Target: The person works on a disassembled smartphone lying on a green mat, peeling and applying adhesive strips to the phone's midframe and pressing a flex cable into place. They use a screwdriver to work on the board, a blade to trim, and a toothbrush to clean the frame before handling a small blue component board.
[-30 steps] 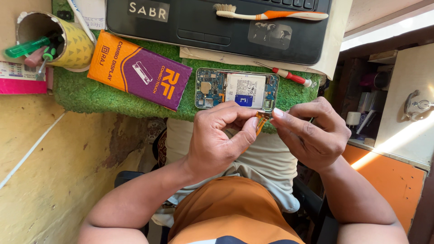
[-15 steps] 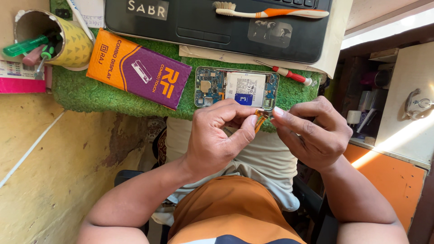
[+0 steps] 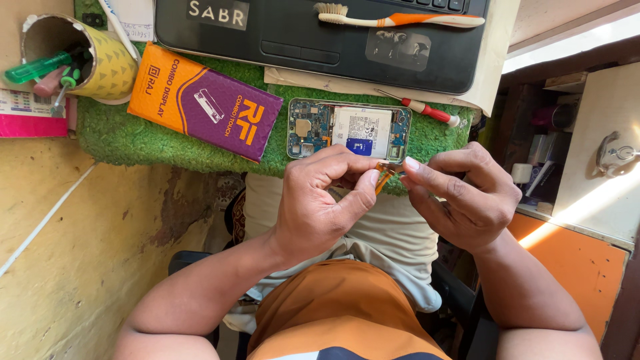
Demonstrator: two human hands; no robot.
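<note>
An opened phone (image 3: 349, 130) with its back off, showing a circuit board and a battery, lies on a green grass-like mat (image 3: 133, 137). Just below its near edge my left hand (image 3: 320, 200) and my right hand (image 3: 460, 193) meet. Between their fingertips they pinch a small orange flex cable (image 3: 384, 175). My left thumb and forefinger hold its lower part, and my right forefinger presses at its top end. Much of the cable is hidden by my fingers.
An orange and purple flat box (image 3: 203, 100) lies left of the phone. A black laptop (image 3: 320, 37) with a toothbrush (image 3: 393, 18) on it sits beyond. A red screwdriver (image 3: 427, 110) lies by the phone. A yellow cup (image 3: 80, 57) holds tools at far left.
Both hands stay pinched on the orange cable below the phone; the fingers shift only slightly.
</note>
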